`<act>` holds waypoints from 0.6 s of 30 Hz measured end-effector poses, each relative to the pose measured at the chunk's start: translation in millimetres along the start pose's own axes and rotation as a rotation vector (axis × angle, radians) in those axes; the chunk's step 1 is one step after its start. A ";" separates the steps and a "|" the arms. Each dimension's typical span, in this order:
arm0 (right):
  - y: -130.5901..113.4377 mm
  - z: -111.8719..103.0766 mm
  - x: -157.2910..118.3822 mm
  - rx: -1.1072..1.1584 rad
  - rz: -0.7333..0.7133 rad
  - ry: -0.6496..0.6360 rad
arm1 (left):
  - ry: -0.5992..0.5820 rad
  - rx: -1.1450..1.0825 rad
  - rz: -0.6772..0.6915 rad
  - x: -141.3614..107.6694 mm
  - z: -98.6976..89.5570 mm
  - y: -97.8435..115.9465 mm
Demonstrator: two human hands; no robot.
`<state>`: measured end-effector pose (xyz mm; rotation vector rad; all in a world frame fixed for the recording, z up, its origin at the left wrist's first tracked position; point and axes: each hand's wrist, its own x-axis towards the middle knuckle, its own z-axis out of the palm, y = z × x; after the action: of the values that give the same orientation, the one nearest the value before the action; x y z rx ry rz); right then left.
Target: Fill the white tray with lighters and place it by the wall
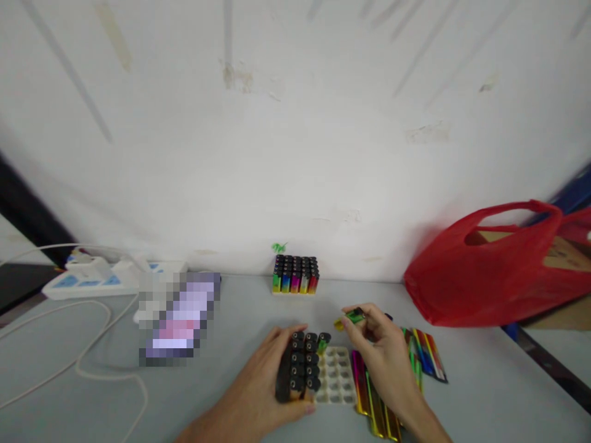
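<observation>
My left hand (264,384) curls around the left side of a pale plastic tray (338,380) with small square holes. Black-topped lighters (305,357) stand upright in its two left columns. One green lighter (324,342) leans at the back of the third column, and the holes to the right of it show bare. Between the thumb and fingers of my right hand (386,349) is a green and yellow lighter (353,316), tilted above the tray's back right. Beneath and beside that hand lie shiny coloured lighters (377,411), partly hidden by it.
Against the wall stands a filled block of lighters (295,275). To the left are a phone (187,317), a white power strip (111,280) and loose white cables (111,370). A red bag (484,277) sits at the right, near more coloured pieces (428,354).
</observation>
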<state>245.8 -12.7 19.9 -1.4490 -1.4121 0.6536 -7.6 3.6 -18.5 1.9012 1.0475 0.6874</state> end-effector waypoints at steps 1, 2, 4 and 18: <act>-0.3 0.6 0.2 0.028 0.004 -0.005 | 0.000 -0.002 -0.001 -0.3 0.1 -0.1; -0.9 1.1 0.4 0.048 0.002 -0.005 | 0.003 -0.005 -0.005 -0.6 0.1 0.2; -3.5 1.5 0.2 0.089 -0.003 0.010 | 0.007 -0.007 -0.012 -1.1 -0.2 2.1; -8.7 9.3 -4.7 0.587 0.161 -0.194 | 0.005 -0.006 0.001 -0.3 -1.4 3.6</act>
<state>233.0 -15.9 22.9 -1.0515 -1.1159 1.2219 -7.3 2.9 -14.7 1.8956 1.0468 0.6960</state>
